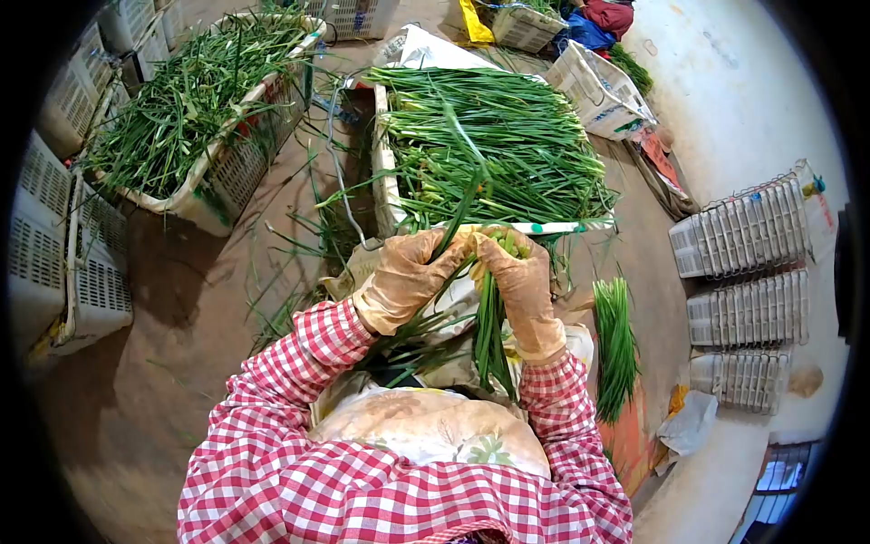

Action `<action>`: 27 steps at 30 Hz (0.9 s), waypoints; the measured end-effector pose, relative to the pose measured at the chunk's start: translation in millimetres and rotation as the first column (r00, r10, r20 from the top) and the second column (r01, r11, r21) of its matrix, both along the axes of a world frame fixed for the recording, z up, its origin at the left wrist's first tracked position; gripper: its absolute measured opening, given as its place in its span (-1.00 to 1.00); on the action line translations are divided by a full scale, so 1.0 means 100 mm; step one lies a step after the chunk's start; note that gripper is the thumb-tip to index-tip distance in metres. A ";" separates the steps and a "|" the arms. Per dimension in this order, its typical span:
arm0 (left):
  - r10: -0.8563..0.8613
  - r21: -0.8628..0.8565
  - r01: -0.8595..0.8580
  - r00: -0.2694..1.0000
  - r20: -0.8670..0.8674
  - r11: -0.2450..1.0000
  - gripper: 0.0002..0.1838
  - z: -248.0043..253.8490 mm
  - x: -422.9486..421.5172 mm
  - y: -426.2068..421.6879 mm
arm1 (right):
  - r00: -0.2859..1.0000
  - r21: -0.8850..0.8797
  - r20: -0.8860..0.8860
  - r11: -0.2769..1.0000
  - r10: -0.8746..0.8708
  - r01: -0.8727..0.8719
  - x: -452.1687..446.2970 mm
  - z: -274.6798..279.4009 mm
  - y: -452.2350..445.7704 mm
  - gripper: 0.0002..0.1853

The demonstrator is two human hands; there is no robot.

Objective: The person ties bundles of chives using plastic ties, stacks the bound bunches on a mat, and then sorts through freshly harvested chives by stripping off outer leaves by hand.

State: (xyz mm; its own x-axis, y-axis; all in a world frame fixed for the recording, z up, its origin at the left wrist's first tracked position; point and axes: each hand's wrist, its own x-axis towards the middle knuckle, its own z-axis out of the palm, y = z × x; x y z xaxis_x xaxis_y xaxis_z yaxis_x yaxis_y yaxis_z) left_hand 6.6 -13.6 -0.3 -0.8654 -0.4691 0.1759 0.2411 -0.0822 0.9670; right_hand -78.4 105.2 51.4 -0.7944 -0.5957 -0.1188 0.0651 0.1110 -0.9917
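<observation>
In a stained glove, my left hand (405,274) is closed around a few chive leaves (468,201) that stick up past the fingers. My right hand (524,288), also gloved, grips a small bunch of chives (490,331) whose green leaves hang down toward my lap. The fingertips of both hands meet or nearly meet at the front edge of a white crate (388,172). Neatly laid chives (489,136) fill that crate. More loose leaves lie below my hands, partly hidden by them.
A crate heaped with tangled greens (208,100) stands at the left. To my right, a sheaf of chives (615,349) lies on the floor. Stacked crates (745,238) line the right wall, with others (95,258) at far left. A person's sleeve (609,16) shows at the back.
</observation>
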 end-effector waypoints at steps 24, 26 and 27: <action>-0.323 -0.177 0.325 0.946 0.037 0.929 -0.20 1.04 -0.20 -0.42 | 0.930 -0.176 -0.367 0.981 0.006 -0.076 -0.53 0.90 0.94 -0.85; -0.468 -0.121 0.457 0.811 -0.350 0.881 0.07 1.09 -0.65 0.11 | 0.992 -0.255 -0.040 0.959 0.116 -0.123 -0.39 0.94 0.93 -0.83; -0.533 -0.169 0.531 0.670 -0.517 0.830 0.16 0.93 -0.90 0.32 | 0.992 -0.247 0.082 0.966 0.100 -0.077 -0.36 0.93 0.94 -0.81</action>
